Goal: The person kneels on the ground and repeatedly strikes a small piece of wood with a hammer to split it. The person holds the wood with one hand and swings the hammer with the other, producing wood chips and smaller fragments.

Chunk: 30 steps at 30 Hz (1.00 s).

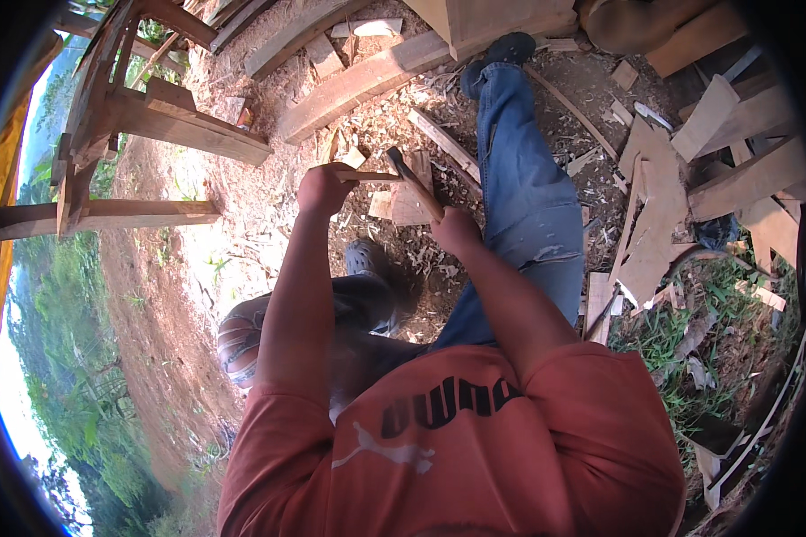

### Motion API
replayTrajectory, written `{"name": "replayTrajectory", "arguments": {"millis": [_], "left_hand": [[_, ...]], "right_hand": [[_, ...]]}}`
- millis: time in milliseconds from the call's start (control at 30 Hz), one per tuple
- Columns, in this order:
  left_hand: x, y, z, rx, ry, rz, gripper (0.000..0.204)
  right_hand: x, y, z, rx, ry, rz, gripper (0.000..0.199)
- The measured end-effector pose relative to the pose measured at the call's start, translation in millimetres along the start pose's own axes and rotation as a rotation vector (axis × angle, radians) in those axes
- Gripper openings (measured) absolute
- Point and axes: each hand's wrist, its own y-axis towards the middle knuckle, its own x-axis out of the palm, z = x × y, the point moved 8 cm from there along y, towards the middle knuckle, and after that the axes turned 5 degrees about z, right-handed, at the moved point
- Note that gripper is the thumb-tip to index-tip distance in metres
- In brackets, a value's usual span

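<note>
My left hand [324, 188] is closed round one end of a thin wooden stick [372, 176], which points to the right. My right hand [457, 231] grips the pale wooden handle of a tool with a dark metal head [407, 170]. The tool slants up and left, and its head overlaps the stick's far end in view; whether they touch I cannot tell. Below both lies a wooden block [412, 204] on the chip-strewn ground. The exact shape of the tool's head is too small to make out.
My jeans-clad leg [533, 197] stretches forward on the right; the other is bent. A thick timber beam [367, 85] lies ahead. A wooden frame [170, 121] stands at left. Offcuts and boards [654, 197] are heaped at right, beside grass [690, 331].
</note>
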Motion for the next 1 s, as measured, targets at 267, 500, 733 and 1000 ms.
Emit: {"name": "replayTrajectory", "arguments": {"millis": [267, 500, 733, 1000], "left_hand": [[-5, -6, 2, -0.052, 0.022, 0.004, 0.027], [0, -4, 5, 0.008, 0.030, 0.022, 0.028], [1, -3, -5, -0.003, 0.031, 0.005, 0.029], [3, -6, 0, 0.011, 0.014, -0.011, 0.032]], "right_hand": [[-43, -2, -45, -0.098, 0.152, 0.032, 0.039], [-4, 0, -5, -0.024, -0.028, -0.027, 0.037], [-26, 4, -33, -0.088, 0.116, 0.014, 0.042], [11, 3, 15, 0.220, 0.092, -0.192, 0.047]]}}
